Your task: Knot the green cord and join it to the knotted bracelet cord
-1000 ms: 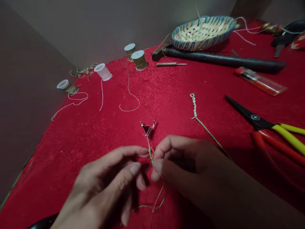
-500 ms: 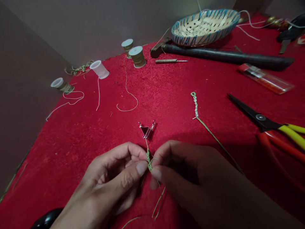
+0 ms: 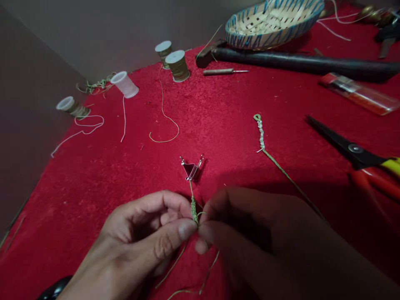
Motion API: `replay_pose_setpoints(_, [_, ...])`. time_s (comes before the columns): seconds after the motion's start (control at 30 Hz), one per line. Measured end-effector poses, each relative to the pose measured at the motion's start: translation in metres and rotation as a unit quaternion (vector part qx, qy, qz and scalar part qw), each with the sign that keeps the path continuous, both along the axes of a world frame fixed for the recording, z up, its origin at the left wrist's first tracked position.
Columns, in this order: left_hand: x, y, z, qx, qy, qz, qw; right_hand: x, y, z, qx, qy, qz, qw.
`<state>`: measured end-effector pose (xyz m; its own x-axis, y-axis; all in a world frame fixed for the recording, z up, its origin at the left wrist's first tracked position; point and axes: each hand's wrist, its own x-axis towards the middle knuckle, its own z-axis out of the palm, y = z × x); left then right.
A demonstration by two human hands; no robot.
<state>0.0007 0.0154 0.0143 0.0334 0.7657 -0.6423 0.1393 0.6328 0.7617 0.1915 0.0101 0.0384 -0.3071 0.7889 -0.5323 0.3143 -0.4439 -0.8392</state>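
A short knotted green cord (image 3: 193, 207) runs down from a small binder clip (image 3: 189, 170) standing on the red cloth. My left hand (image 3: 150, 233) pinches the cord's lower knots between thumb and forefinger. Close against it, my right hand (image 3: 237, 229) is closed on the cord at the same spot, and a small green loop sticks up beside its fingertips. Loose cord ends (image 3: 200, 287) trail below both hands. To the right lies a second knotted cord (image 3: 261, 133), pale and green, with a looped top and a long tail.
Scissors (image 3: 355, 148) with red and yellow handles and a lighter (image 3: 356, 91) lie at right. Behind are a hammer (image 3: 281, 60), a thin awl-like tool (image 3: 220, 72) and a woven basket (image 3: 268, 33). Several thread spools, one a white spool (image 3: 125, 84), stand at back left.
My fingertips have drawn together over the lower knots, and the green loop there looks smaller. The loose ends have spread apart. The view has shifted slightly.
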Motion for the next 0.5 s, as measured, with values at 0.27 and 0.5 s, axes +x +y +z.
replay_pose_setpoints(0.27, [-0.005, -0.007, 0.001, 0.074, 0.057, -0.025, 0.995, 0.001, 0.007, -0.003, -0.058, 0.013, 0.01, 0.998])
replay_pose_setpoints(0.5, [-0.007, -0.007, 0.003, 0.066, 0.063, -0.028, 0.995, -0.006, -0.001, -0.027, 0.034, 0.005, -0.017, 0.999])
